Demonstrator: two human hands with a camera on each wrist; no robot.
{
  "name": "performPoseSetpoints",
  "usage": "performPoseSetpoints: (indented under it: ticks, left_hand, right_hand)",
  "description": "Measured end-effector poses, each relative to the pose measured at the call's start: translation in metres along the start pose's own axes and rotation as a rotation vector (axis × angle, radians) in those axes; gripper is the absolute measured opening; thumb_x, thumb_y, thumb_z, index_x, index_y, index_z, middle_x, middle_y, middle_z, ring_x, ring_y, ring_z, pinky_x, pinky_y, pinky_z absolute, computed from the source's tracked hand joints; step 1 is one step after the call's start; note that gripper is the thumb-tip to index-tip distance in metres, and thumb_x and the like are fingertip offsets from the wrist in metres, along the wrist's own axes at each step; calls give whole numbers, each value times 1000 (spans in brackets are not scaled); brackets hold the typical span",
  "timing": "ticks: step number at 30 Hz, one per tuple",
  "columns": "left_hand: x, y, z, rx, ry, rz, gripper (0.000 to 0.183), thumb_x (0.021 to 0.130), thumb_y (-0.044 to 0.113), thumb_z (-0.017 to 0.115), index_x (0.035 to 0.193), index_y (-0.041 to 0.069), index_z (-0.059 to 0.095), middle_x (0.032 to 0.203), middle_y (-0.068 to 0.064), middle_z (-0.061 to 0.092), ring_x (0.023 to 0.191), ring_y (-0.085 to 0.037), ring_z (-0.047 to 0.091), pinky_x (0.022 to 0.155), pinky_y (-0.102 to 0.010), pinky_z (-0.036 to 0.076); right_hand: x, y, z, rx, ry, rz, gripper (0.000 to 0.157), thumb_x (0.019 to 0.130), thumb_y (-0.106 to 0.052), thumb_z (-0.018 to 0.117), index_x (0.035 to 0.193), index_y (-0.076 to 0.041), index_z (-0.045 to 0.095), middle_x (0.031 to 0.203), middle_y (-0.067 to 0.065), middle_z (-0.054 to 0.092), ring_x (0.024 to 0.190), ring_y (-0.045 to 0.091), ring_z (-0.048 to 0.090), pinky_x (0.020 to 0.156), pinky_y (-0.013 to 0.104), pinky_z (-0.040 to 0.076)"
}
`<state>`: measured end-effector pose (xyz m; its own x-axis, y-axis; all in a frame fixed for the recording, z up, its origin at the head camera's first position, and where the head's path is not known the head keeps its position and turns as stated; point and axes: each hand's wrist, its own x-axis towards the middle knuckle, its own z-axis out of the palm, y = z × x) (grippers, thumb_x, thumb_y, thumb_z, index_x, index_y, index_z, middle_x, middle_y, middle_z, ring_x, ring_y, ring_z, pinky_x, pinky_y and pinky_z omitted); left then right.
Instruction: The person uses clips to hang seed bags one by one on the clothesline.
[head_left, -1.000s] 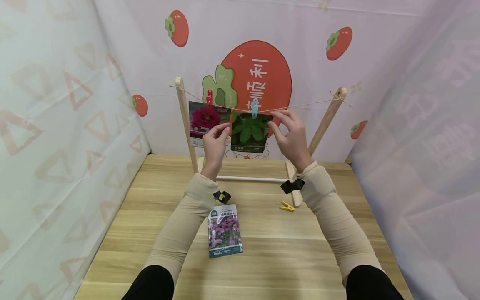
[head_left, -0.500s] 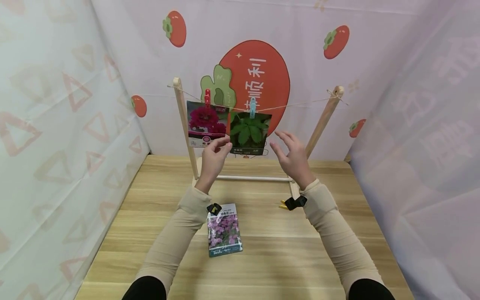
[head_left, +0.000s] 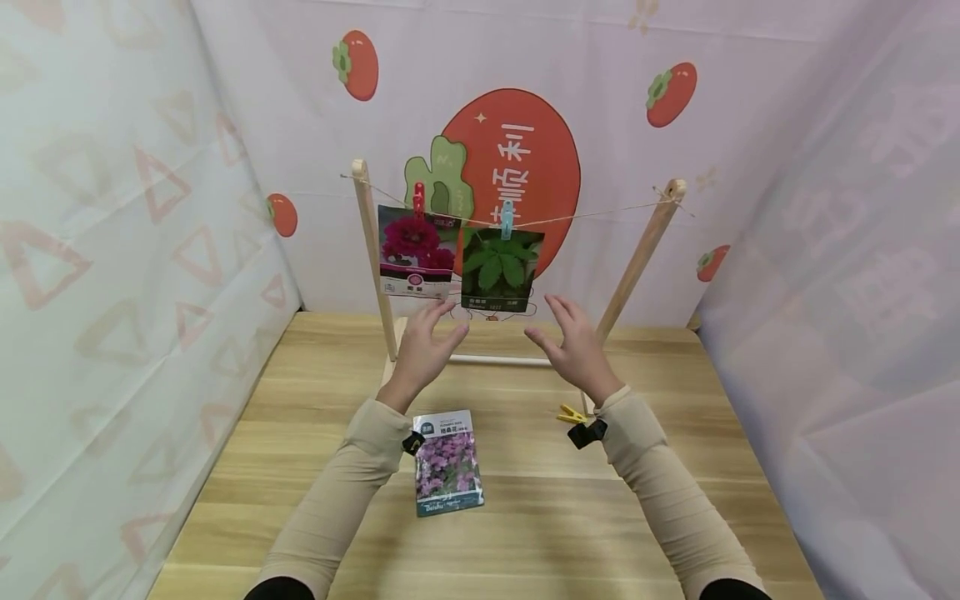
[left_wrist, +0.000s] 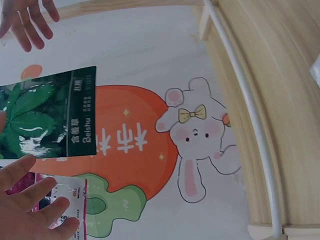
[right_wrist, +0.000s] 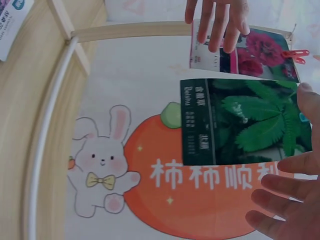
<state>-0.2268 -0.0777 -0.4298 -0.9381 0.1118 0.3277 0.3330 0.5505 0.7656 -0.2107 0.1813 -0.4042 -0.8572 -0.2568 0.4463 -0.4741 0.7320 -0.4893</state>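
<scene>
Two seed packets hang from a string (head_left: 600, 213) tied between two wooden posts. A red clothespin (head_left: 418, 200) pins the packet with magenta flowers (head_left: 415, 250); a light blue clothespin (head_left: 507, 219) pins the green-leaf packet (head_left: 501, 271) to its right. My left hand (head_left: 422, 350), fingers spread, is just below the flower packet and holds nothing. On the other side, my right hand (head_left: 576, 350) hovers low and right of the leaf packet, its fingers apart and bare. Both packets and both hands also appear in the right wrist view.
A purple-flower seed packet (head_left: 448, 467) lies on the wooden table (head_left: 540, 533) by my left wrist. A yellow clothespin (head_left: 572, 414) lies near the right wrist. The rack's wooden posts (head_left: 641, 258) and white crossbar (head_left: 501, 361) stand ahead, before a printed cloth backdrop.
Both hands have come down and away from the leaf packet, the right one leaving the string beside the blue clothespin. The two packets stay hanging.
</scene>
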Motion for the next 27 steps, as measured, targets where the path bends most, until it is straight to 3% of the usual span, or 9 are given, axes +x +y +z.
performPoseSetpoints:
  ticks: [7,15,20,27]
  left_hand:
    - [-9,-12,4,115,2,46,58,94,43,61,140,9,52,148,-19,44,140,-36,36,110,-65,29]
    - [-14,-21,5,182,3,53,57,93,43,62,138,8,54,146,-21,46,139,-38,38,111,-63,30]
    - [-20,-24,1,267,-44,27,63,93,47,60,142,9,49,151,-21,40,143,-44,28,115,-64,21]
    - [-30,-31,-2,382,-123,-15,77,92,60,54,150,13,36,158,-18,28,147,-43,17,116,-65,16]
  right_hand:
    - [-14,6,11,-6,-67,66,70,94,-35,64,147,1,37,144,25,44,134,42,42,109,57,37]
    - [-22,8,19,12,-110,126,71,95,-38,62,148,2,36,147,24,41,136,42,38,111,57,34]
    - [-22,6,24,-26,-168,137,76,95,-42,61,150,2,31,151,25,36,139,43,35,112,58,33]
    - [-28,5,36,-69,-256,152,85,94,-52,57,153,0,23,157,24,27,144,41,28,115,57,29]
